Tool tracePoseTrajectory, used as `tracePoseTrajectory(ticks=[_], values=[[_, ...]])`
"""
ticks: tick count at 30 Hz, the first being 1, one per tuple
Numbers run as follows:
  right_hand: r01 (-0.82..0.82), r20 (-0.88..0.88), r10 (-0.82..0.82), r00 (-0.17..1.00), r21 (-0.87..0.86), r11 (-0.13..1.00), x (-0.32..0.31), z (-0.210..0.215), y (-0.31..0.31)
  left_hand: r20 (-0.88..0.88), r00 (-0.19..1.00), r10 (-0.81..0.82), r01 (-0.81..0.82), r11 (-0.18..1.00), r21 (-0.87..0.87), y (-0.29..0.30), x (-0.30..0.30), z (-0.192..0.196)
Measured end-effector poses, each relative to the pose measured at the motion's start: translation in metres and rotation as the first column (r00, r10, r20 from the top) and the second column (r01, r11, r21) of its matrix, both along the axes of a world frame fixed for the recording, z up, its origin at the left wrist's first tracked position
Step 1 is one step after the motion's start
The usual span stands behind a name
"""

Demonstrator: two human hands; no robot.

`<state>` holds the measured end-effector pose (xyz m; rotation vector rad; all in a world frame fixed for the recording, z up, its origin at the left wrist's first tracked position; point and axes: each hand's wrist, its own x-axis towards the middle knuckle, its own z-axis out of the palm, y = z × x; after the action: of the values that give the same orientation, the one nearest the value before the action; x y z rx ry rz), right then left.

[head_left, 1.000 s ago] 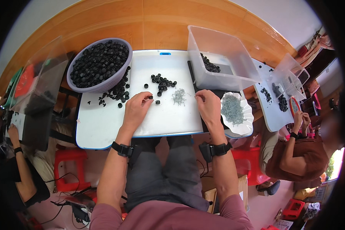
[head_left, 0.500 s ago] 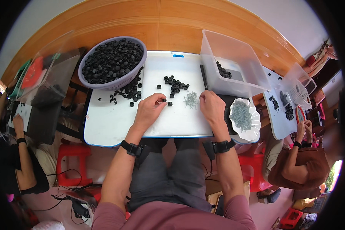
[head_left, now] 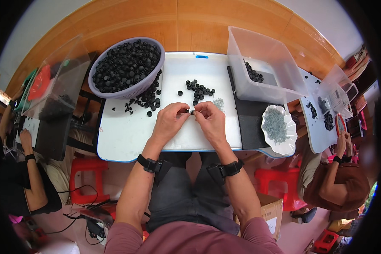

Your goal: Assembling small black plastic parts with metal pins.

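Note:
Over the middle of the white table (head_left: pixel 127 146), my left hand (head_left: pixel 170 120) pinches a small black round cap (head_left: pixel 192 112). My right hand (head_left: pixel 211 122) meets it there, its thumb and forefinger closed right at the cap; anything between those fingertips is too small to make out. Just beyond my hands lies a loose cluster of black caps (head_left: pixel 202 91), and a single cap (head_left: pixel 180 93) sits to its left. A little heap of thin pale grey pieces (head_left: pixel 218 103) is partly covered by my right hand.
A lavender basket (head_left: pixel 153 78) heaped with black caps stands at the back left, with more caps spilled below it. At right are a clear plastic bin (head_left: pixel 266 91), a black mat (head_left: pixel 254 127) and a white scalloped dish (head_left: pixel 288 142) of pale pieces. People work at both sides.
My right hand has moved left from beside the pale heap to meet my left hand. The left hand has shifted slightly right, still with a cap. The view has shifted a little.

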<state>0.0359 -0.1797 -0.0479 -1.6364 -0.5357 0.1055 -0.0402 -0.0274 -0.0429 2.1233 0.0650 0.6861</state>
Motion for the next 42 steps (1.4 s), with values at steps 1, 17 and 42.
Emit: tracePoseTrajectory(ticks=[1, 17, 42], values=[[0.003, -0.005, -0.003, 1.000, 0.000, 1.000, 0.000, 0.000, 0.000, -0.005, 1.000, -0.003, 0.003, 1.000, 0.000, 0.000, 0.000, 0.000], [-0.016, 0.075, 0.020, 0.997, -0.047, 0.999, -0.003, 0.005, -0.002, -0.012, 0.999, -0.049, 0.048, 0.999, -0.014, -0.002, -0.003, 0.003], [-0.078, -0.083, 0.081, 0.993, 0.036, 0.996, -0.005, 0.008, -0.007, 0.051, 0.999, -0.011, 0.008, 0.998, 0.059, -0.002, -0.003, 0.005]])
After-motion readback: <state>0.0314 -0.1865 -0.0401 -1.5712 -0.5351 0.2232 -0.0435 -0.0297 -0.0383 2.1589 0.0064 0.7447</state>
